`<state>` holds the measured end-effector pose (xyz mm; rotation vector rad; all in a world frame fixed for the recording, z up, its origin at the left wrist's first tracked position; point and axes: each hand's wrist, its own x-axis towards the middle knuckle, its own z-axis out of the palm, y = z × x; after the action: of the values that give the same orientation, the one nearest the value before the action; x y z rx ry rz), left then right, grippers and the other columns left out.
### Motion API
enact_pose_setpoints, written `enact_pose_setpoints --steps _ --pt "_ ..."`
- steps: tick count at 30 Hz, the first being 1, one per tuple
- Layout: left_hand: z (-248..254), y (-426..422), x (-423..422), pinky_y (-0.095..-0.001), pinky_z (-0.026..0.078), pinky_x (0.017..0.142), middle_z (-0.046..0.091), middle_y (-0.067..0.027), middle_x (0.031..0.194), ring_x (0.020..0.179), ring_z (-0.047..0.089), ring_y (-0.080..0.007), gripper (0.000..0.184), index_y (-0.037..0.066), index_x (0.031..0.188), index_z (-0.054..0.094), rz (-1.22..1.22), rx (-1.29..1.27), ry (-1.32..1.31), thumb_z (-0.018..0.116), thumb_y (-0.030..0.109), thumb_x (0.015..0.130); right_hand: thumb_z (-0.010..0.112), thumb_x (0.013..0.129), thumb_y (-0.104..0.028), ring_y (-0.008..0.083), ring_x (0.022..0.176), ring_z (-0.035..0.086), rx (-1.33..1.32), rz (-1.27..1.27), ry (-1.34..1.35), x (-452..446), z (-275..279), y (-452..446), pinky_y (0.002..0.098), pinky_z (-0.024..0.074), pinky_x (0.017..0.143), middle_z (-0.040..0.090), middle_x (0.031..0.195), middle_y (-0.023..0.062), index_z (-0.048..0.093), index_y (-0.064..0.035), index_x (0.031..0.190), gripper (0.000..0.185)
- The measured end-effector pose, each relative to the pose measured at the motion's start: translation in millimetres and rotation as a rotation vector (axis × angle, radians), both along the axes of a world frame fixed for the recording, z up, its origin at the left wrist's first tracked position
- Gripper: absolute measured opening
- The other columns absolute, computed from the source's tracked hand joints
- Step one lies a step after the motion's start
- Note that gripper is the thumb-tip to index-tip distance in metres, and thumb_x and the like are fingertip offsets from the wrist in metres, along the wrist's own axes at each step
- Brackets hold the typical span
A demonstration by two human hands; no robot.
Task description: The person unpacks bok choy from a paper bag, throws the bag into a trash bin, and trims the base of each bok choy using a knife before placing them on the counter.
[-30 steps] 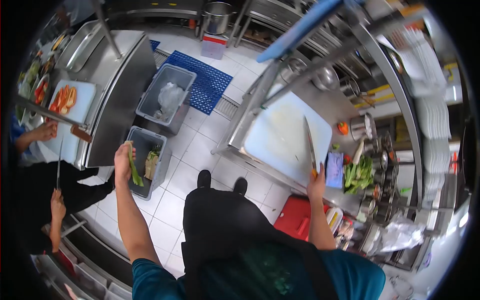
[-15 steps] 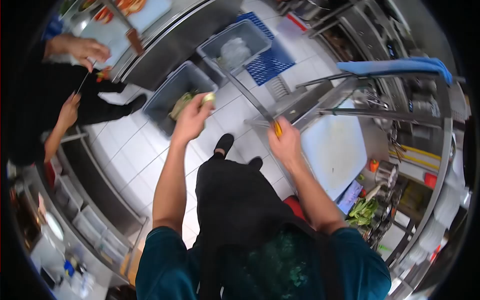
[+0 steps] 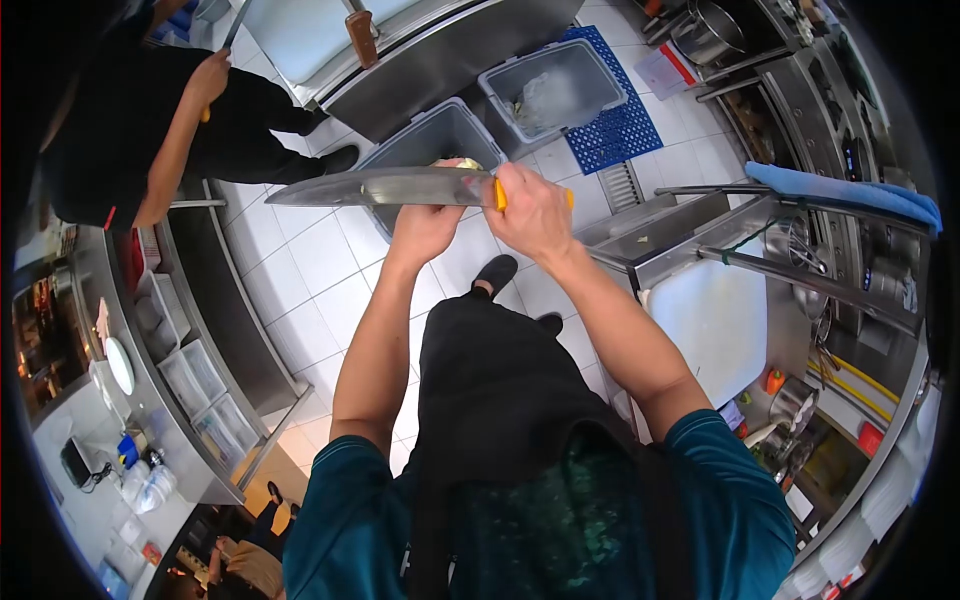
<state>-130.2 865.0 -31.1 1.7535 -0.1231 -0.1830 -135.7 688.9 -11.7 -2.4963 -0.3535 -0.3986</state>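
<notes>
My right hand [image 3: 533, 210] is wrapped around the yellow handle of a large kitchen knife [image 3: 375, 187]. Its wide blade points left and lies across my left hand [image 3: 425, 235], hiding most of those fingers. A pale yellow-green vegetable piece [image 3: 463, 163] shows just above the blade, held in my left hand. Whether the edge touches the piece cannot be seen. Beneath both hands stands a grey plastic bin [image 3: 452, 112], its inside largely covered by the knife and hands.
A second grey bin [image 3: 612, 98] holds a clear plastic bag, beside a blue floor mat [image 3: 625, 140]. On the left, a co-worker's hand [image 3: 208, 80] grips a knife. At right, a white cutting board [image 3: 705, 330] lies on a steel counter, with a blue cloth [image 3: 850, 190] on a rail.
My right hand has swung the knife leftward and in towards my left hand, so the blade now crosses it. My view has shifted; the co-worker's knife hand appears higher up.
</notes>
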Motion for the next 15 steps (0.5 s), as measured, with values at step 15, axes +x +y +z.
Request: enact_pose_setpoints --steps 15 --pt "18 24 6 -0.0347 0.052 0.085 0.069 -0.0146 0.104 0.093 0.067 -0.0251 0.033 0.001 0.118 0.062 0.140 0.267 -0.213 0.071 0.019 0.091 0.062 0.089 -0.026 0.0449 0.080 0.068 0.022 -0.063 0.436 44 -19 -1 0.0536 0.0546 0.073 0.070 0.081 0.0235 0.061 0.0002 0.084 0.027"
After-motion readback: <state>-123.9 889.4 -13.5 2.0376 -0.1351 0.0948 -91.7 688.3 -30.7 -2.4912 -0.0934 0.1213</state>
